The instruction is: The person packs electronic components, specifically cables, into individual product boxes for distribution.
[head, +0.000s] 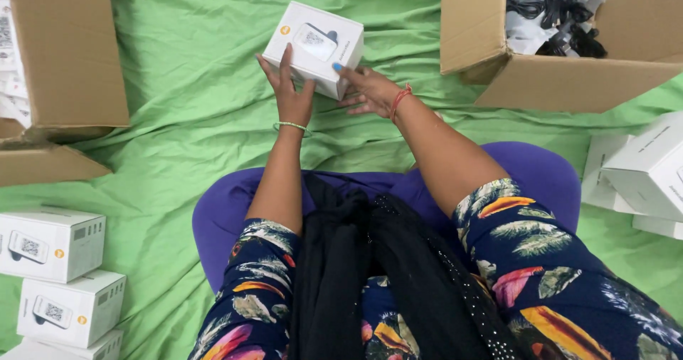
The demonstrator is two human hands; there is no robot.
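Black scarf [356,260], both hands gripping white box [313,47], underside hidden

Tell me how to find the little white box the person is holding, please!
Start at the green sheet spread over the floor and look at its top middle, between the two brown cardboard cartons. There the left hand and the right hand hold one small white box. The other white boxes sit in stacks at the edges; only this one is in hands.
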